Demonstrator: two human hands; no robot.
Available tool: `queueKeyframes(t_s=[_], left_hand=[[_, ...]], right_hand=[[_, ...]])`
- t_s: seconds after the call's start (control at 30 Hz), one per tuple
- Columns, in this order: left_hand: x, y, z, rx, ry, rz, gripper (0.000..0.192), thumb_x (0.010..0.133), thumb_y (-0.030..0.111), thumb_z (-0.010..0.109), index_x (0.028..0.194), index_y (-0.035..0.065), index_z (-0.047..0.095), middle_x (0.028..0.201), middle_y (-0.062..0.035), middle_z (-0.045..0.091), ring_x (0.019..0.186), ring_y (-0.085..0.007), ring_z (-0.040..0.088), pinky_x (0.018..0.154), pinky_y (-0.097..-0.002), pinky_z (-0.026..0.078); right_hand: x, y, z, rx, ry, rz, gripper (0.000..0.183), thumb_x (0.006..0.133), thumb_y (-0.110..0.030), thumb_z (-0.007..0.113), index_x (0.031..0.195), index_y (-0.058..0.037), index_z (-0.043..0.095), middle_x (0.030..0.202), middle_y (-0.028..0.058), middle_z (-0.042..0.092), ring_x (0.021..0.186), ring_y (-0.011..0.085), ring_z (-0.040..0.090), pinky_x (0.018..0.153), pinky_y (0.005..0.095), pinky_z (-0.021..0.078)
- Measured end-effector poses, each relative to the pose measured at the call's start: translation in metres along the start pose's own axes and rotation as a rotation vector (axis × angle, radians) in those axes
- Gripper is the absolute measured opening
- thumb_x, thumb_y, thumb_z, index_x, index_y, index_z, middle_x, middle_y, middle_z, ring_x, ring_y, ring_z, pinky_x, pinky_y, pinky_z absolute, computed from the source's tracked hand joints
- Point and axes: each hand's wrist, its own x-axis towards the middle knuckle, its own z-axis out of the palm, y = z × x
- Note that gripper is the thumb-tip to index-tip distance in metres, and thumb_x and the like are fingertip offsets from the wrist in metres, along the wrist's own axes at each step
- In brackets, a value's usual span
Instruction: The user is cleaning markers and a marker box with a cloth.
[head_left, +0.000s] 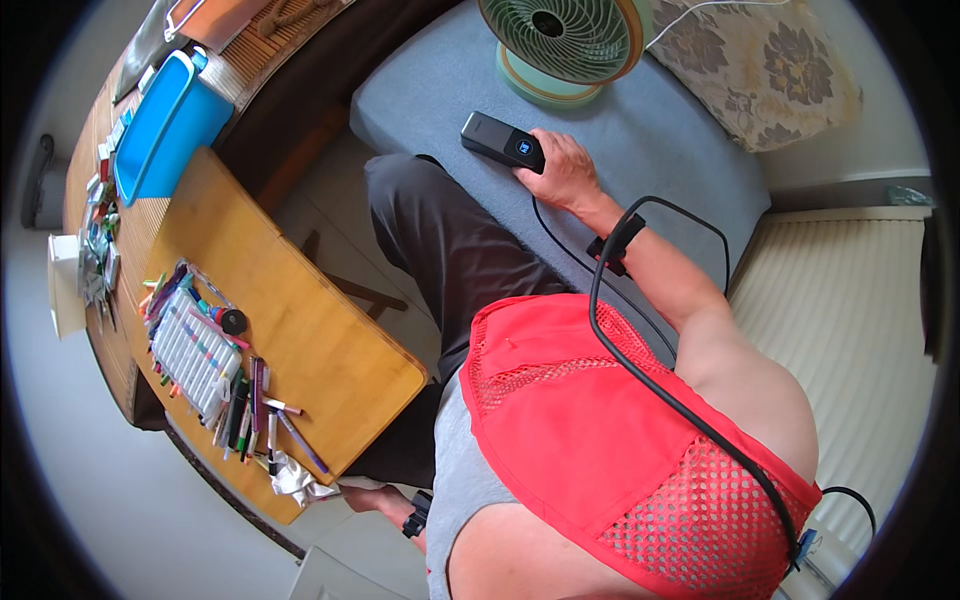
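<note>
My right hand (562, 166) is closed around one end of a dark power bank (495, 139) with a small lit display, above the grey-blue cushioned seat (442, 82). A black cable (570, 251) runs past that wrist. Low in the view, my left hand (364, 496) is by the near corner of the yellow wooden table (345, 360); its fingers are largely hidden. Close to it, crumpled white tissue (292, 480) lies at the table's edge. Several loose pens and markers (255, 405) lie beside a clear case of markers (193, 352) on the table.
A green fan (551, 94) stands on the seat, near a floral cushion (780, 75). Beyond the table are a blue plastic bin (176, 127) and an orange container (214, 19). A thick black cable (675, 405) crosses my red vest. A wooden leg or brace (367, 292) shows below the table.
</note>
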Motion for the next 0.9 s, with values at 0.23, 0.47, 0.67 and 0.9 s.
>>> queueKeyframes(t_s=[0.23,0.47,0.67,0.9], left_hand=[[-0.006,0.014,0.004,-0.058,0.02,-0.108,0.046,0.107,0.035,0.064,0.128,-0.0056,0.069,0.126,-0.0153,0.074,0.103,-0.0269,0.071,0.09,-0.0386,0.061],[-0.013,0.016,0.006,-0.256,0.066,-0.131,0.038,0.093,0.031,0.079,0.109,-0.0023,0.073,0.112,-0.0101,0.075,0.091,-0.026,0.072,0.079,-0.0422,0.063],[-0.013,0.014,0.003,-0.008,0.033,-0.035,0.047,0.105,0.037,0.064,0.12,-0.008,0.069,0.121,-0.0166,0.074,0.096,-0.0255,0.071,0.082,-0.0411,0.061],[0.002,0.0,-0.004,0.126,-0.085,0.111,0.048,0.104,0.037,0.065,0.121,-0.0077,0.069,0.122,-0.0166,0.074,0.099,-0.0292,0.072,0.087,-0.0419,0.062]], right_hand=[[-0.002,0.003,0.004,-0.004,0.027,-0.017,0.06,0.076,-0.033,0.081,0.126,-0.0047,0.063,0.112,0.015,0.072,0.106,0.0359,0.067,0.094,0.0494,0.0526],[-0.003,-0.005,-0.002,-0.04,0.042,-0.035,0.056,0.074,-0.031,0.079,0.122,-0.0062,0.063,0.11,0.0128,0.072,0.105,0.0333,0.068,0.091,0.0486,0.0522],[-0.003,-0.006,-0.002,-0.046,0.075,-0.051,0.052,0.074,-0.029,0.078,0.12,-0.0071,0.063,0.109,0.0136,0.071,0.103,0.0342,0.069,0.089,0.0485,0.0537],[0.017,0.02,-0.022,0.222,-0.117,-0.133,0.047,0.077,-0.02,0.072,0.121,-0.0066,0.062,0.109,0.0179,0.07,0.104,0.041,0.069,0.089,0.049,0.0564]])
